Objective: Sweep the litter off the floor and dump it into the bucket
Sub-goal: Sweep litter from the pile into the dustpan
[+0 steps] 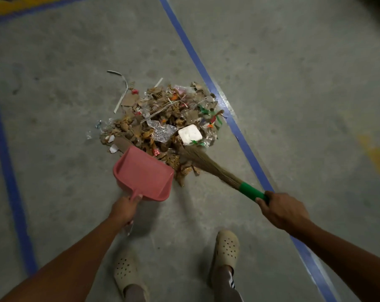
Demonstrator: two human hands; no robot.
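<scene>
Litter heaped on the grey concrete floor, mid-scene, its right edge touching a blue tape line: cardboard scraps, clear plastic film, coloured bits, a white foam block on the near-right side. Pink dustpan at the near-left edge of the heap, open mouth against the debris, pan empty. Left hand grips the dustpan handle. Grass broom lies into the heap from the near right; right hand curled round its green handle. Two cream clogs near. Second blue line far left
</scene>
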